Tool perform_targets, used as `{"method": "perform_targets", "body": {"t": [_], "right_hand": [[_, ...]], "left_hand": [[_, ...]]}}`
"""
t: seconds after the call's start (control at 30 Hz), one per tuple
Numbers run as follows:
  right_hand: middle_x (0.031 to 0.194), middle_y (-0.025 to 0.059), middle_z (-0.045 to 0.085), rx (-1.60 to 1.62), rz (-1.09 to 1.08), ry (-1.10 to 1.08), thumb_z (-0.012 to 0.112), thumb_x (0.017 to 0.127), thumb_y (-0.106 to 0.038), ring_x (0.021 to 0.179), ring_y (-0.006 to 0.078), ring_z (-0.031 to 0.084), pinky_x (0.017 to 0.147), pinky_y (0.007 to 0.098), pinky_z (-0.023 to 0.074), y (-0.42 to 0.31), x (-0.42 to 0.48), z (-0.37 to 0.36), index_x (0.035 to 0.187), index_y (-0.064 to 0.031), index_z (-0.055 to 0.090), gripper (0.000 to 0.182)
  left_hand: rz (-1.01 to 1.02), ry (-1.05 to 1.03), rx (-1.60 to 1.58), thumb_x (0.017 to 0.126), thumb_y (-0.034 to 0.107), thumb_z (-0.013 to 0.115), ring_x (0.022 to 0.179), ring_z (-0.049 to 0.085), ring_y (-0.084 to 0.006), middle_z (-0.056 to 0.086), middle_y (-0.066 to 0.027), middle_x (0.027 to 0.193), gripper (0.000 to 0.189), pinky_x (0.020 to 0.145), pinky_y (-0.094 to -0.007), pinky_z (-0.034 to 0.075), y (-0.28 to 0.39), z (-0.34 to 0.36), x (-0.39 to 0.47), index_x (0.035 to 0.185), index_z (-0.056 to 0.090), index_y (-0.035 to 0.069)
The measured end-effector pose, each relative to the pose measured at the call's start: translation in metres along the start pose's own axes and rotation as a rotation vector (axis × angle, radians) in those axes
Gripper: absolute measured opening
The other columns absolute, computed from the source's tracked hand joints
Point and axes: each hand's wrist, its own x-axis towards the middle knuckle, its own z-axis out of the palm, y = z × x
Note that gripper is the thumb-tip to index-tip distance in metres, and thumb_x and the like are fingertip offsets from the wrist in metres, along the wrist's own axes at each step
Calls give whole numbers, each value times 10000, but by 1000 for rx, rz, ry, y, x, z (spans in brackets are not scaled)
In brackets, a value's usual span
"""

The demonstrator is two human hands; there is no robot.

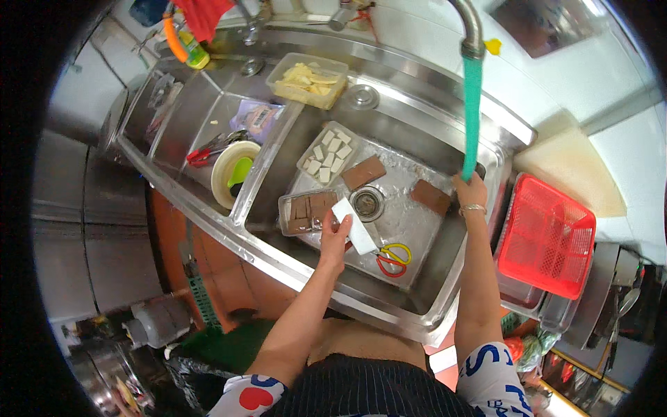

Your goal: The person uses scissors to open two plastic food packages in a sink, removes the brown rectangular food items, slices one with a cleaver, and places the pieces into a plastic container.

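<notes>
My left hand (336,237) grips a white rectangular block (354,224) above the front part of the steel sink basin (281,156). A green hose (471,112) hangs from the tap, and my right hand (470,190) holds its lower end. Two brown slabs (364,173) lie on the basin floor, one near the drain (367,203), the other close to my right hand. Left of the white block, a clear plastic tub (284,216) holds brown pieces. Behind it, another tub (332,180) contains several white pieces. Scissors (393,259) with red and yellow handles lie by the block's lower end.
A tub of yellow pieces (307,83) stands on the divider at the back. The left basin holds a cream bowl (219,174), red-handled tools (208,152) and a purple packet (256,119). Right of the sink are a red plastic basket (547,234) and a pale board (568,161).
</notes>
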Motion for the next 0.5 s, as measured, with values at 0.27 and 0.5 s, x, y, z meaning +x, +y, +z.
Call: {"method": "perform_targets", "body": {"t": [0.27, 0.5], "right_hand": [[781, 20, 583, 868, 423, -100, 643, 787, -138, 654, 164, 579, 546, 278, 480, 11, 13, 46, 990, -90, 570, 221], [835, 1, 580, 916, 570, -413, 660, 779, -264, 785, 162, 555, 719, 326, 451, 21, -24, 89, 1017, -120, 555, 297]], "left_hand": [[-196, -395, -547, 823, 445, 596, 1051, 519, -209, 497, -40, 1144, 572, 869, -429, 473, 17, -3, 4, 1269, 347, 187], [199, -609, -1015, 843, 535, 487, 1154, 476, -205, 476, -67, 1279, 656, 983, -403, 374, 83, -129, -46, 1328, 368, 109]]}}
